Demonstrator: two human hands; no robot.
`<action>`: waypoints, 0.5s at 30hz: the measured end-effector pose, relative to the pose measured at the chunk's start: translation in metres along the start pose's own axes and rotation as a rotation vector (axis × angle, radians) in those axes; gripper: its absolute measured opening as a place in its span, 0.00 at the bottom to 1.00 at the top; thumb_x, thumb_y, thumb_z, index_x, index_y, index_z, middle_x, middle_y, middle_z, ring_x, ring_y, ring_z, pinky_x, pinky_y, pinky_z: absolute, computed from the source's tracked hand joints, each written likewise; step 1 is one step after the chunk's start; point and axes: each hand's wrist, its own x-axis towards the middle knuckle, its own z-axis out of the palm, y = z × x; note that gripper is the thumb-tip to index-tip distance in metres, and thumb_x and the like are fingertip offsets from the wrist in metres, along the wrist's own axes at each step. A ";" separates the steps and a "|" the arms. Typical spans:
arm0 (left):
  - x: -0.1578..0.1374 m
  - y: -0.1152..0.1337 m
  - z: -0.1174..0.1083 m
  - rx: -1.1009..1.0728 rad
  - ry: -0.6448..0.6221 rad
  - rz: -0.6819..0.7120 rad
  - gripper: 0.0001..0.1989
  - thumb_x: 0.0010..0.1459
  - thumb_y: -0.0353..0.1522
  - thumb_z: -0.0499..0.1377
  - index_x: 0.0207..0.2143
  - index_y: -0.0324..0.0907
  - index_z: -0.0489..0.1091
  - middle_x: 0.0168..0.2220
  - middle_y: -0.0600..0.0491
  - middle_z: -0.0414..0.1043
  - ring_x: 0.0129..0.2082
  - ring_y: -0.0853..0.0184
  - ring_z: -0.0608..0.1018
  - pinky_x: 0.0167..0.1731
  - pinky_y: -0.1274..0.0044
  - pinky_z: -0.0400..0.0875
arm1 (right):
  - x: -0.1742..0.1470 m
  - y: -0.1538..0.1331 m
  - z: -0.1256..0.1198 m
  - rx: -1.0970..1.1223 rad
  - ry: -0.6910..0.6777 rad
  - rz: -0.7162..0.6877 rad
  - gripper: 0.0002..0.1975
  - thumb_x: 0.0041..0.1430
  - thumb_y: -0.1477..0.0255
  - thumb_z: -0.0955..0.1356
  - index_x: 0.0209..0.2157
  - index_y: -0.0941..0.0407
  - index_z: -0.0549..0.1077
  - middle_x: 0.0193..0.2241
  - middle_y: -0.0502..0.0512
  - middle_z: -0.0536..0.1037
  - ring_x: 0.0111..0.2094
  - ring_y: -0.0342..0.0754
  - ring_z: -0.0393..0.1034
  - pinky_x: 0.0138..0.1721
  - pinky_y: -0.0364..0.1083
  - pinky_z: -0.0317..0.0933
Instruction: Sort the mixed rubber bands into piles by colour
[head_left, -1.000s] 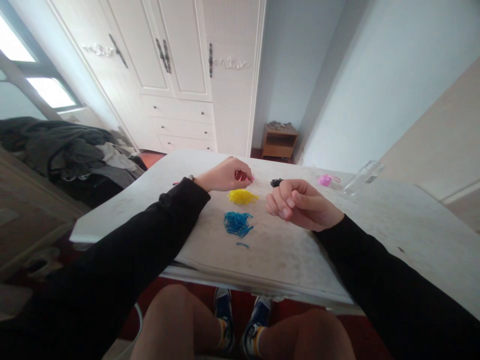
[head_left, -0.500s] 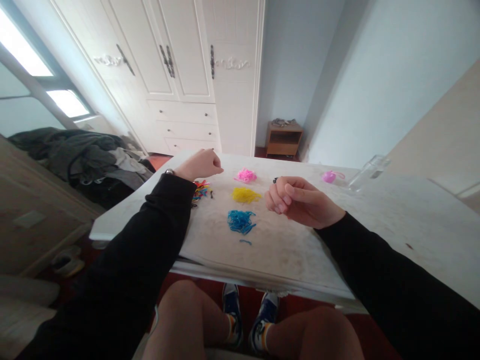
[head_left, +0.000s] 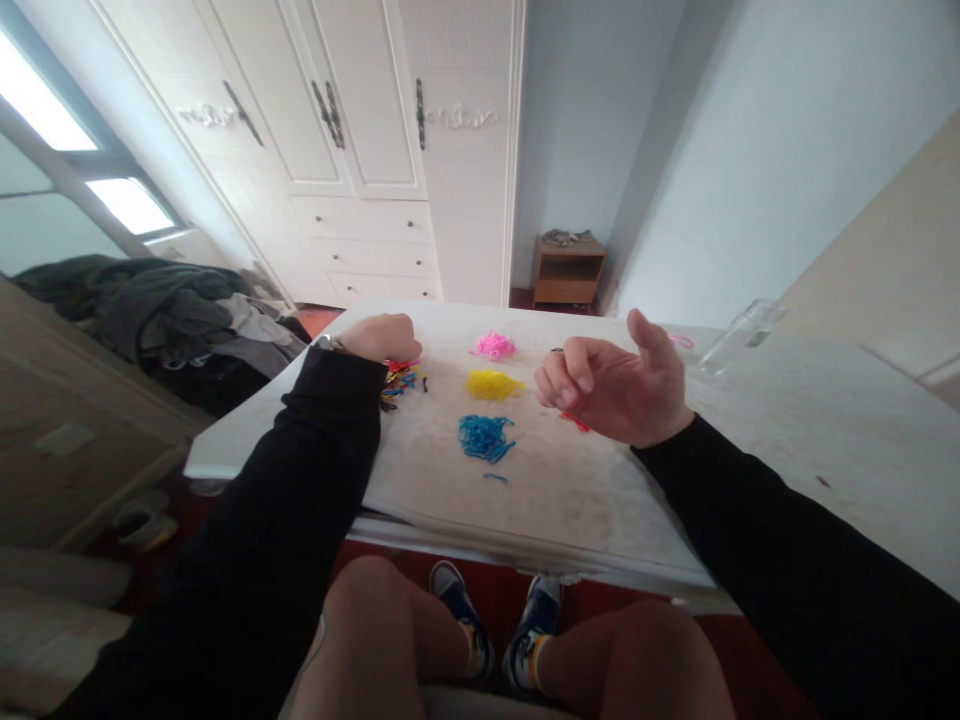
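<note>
My left hand [head_left: 381, 338] is closed at the mixed-colour heap of small rubber bands [head_left: 403, 380]; its fingertips are hidden, so what it holds cannot be seen. My right hand [head_left: 616, 390] hovers over the table's right part, thumb raised away from its loosely curled fingers, with nothing seen in it. Red rubber bands [head_left: 576, 422] peek out below it, and a black bit [head_left: 556, 350] shows behind its fingers. Between the hands lie pink [head_left: 495, 346], yellow [head_left: 493, 384] and blue rubber bands [head_left: 486, 437] in separate piles. One loose blue band [head_left: 496, 478] lies nearer to me.
A clear bottle [head_left: 739, 338] lies on the white table [head_left: 540, 510] at the right, with a pink loop [head_left: 681, 341] beside it, partly behind my right hand. Past the table stand a white wardrobe [head_left: 465, 200] and a small wooden cabinet [head_left: 570, 285]. Dark clothes [head_left: 150, 310] are heaped at left.
My left hand has drawn back left and down onto the mixed heap. My right thumb has lifted away from the fingers, and red bands now show beneath that hand.
</note>
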 end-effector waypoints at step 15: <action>0.014 -0.021 0.010 -0.101 -0.070 0.096 0.17 0.49 0.38 0.64 0.38 0.37 0.83 0.37 0.41 0.84 0.38 0.55 0.83 0.35 0.74 0.70 | 0.000 0.004 0.002 -0.047 0.082 0.056 0.33 0.64 0.37 0.61 0.25 0.52 0.73 0.22 0.51 0.70 0.29 0.50 0.65 0.36 0.51 0.64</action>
